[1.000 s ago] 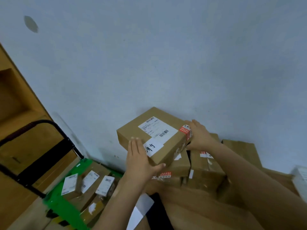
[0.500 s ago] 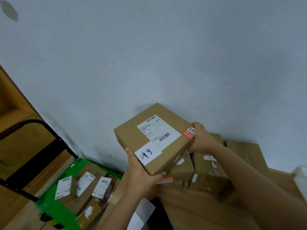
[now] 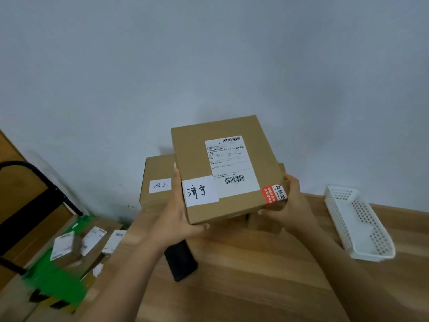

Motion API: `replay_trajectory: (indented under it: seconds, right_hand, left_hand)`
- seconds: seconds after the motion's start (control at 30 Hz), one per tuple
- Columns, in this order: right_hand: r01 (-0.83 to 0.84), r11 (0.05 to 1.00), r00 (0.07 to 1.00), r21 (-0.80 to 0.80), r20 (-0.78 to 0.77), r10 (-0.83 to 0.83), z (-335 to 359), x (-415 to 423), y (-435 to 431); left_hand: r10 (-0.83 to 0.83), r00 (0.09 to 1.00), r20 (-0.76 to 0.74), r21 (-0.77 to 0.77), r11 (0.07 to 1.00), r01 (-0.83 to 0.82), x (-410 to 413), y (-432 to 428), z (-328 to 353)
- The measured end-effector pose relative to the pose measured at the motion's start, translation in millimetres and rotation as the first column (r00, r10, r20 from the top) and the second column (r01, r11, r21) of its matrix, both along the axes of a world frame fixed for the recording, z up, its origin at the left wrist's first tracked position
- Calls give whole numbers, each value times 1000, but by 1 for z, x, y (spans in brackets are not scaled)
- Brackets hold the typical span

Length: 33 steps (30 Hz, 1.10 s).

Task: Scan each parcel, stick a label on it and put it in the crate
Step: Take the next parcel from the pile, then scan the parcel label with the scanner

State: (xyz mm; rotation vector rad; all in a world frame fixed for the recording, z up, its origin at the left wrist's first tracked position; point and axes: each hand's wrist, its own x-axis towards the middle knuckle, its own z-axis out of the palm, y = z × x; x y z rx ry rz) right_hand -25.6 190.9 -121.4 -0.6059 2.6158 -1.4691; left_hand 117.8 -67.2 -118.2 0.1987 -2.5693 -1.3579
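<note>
Parcel: cardboard box [image 3: 222, 168] held above the table's [image 3: 243, 287] far edge, with a shipping label [image 3: 232, 166], a handwritten label [image 3: 200, 191] and a red sticker [image 3: 274, 193] on top.
Left hand [image 3: 176, 219]: grips the box's left side, thumb hooked round the near edge.
Right hand [image 3: 287, 201]: clasps the right edge, thumb on top, fingers beneath.
Crate: green crate [image 3: 53, 284] below the table's left edge, holding labelled parcels.
Right edge: white perforated basket [image 3: 357, 221].

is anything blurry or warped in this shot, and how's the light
Head view: the held parcel and its handwritten label are sharp, while the shipping label has fine print too soft to read; the green crate at lower left is smeared by blur; the wide lens slants the far edge of the table; light is soft and even, no glare.
</note>
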Motion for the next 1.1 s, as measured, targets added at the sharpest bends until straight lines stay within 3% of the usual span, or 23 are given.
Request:
replay_trajectory:
  seconds: [0.17,0.33,0.57,0.83,0.97,1.1]
  right_hand:
    - [74,997,997,-21,12,-74,-36,56,75]
    - [164,986,982,-19,98,-161,-86,111,123]
    - [234,967,932,100,261,-253,-152,157,142]
    - [216,956,893,199,356,-276,-185,181,147]
    - [171,944,940,284,239,-242,-171,183,147]
    - [102,933,990,344,60,-131,-143,182,135]
  left_hand:
    - [-88,996,14,59,994,87,27,63,-32]
    - [-150,981,119,118,984,136,62,108,-82]
    - [-113,957,268,112,990,86,94,131,-151]
    - [-80,956,284,125,991,46,100,149,-185]
    - [50,961,273,27,998,-60,110,155,-171]
    - [146,966,213,-202,974,-102,122,152,-149]
